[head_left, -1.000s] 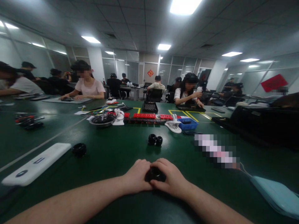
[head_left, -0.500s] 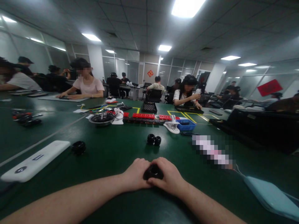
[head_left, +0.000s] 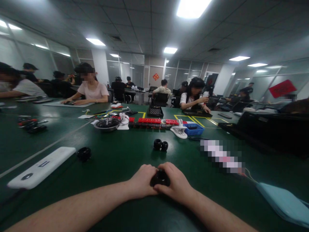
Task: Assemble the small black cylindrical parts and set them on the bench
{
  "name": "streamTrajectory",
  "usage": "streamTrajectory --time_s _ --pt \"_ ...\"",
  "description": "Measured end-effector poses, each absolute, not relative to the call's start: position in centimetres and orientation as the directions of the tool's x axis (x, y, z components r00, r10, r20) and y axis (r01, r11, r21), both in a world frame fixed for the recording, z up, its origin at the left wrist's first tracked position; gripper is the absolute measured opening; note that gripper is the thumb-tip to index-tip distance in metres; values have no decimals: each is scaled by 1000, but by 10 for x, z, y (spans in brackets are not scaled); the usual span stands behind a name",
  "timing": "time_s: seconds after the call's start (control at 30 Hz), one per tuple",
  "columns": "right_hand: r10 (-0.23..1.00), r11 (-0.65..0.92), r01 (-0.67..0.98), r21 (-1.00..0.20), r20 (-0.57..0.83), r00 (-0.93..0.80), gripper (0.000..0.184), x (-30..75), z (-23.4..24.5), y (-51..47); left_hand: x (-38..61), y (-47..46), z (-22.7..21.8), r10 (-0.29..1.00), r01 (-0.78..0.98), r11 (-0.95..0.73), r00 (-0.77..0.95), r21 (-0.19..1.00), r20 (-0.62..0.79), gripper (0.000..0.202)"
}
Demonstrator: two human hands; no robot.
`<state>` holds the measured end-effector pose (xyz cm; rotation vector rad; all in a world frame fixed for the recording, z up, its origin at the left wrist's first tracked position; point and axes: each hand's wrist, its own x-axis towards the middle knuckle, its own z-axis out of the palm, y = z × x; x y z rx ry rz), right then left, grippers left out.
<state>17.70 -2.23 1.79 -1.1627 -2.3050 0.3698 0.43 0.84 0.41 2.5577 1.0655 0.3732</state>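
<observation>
A glossy black round part with a hole in its top (head_left: 160, 181) sits between my hands, low over the green table. My left hand (head_left: 144, 181) is closed around its left side, the fingertips mostly hidden. From the right, my right hand (head_left: 178, 185) curls about it, thumb in front and fingers behind. Just beyond my hands, two similar black round parts (head_left: 157, 144) stand side by side on the table. Another black ribbed round part (head_left: 84, 154) lies off to the left.
A long white device (head_left: 42, 169) lies at left and a light-blue case (head_left: 282, 201) at right. Farther back are a metal bowl (head_left: 106, 124), red strips (head_left: 149, 120), a white clip (head_left: 179, 129) and a blue bin (head_left: 193, 129). Co-workers sit across the table.
The view has shifted a little, so most table things appear slightly farther right. Both hands keep their hold on the black part, with hardly any change in the grip.
</observation>
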Motion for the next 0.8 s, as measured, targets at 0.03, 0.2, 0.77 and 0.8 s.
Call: streamTrajectory --time_s 0.03,0.2,0.77,0.8 --pt "799 601 647 -470 334 -500 38 177 18 -23 5 8 5 720 629 -660 686 410 106 35" --pt "717 692 524 -497 393 -575 42 179 20 -26 6 7 7 741 646 -629 666 433 83 27" --pt "751 660 600 -452 383 -538 58 182 23 -27 4 7 6 742 650 -633 665 421 87 41" --pt "771 637 626 -450 368 -520 60 181 22 -27 4 7 7 736 648 -641 671 413 90 41"
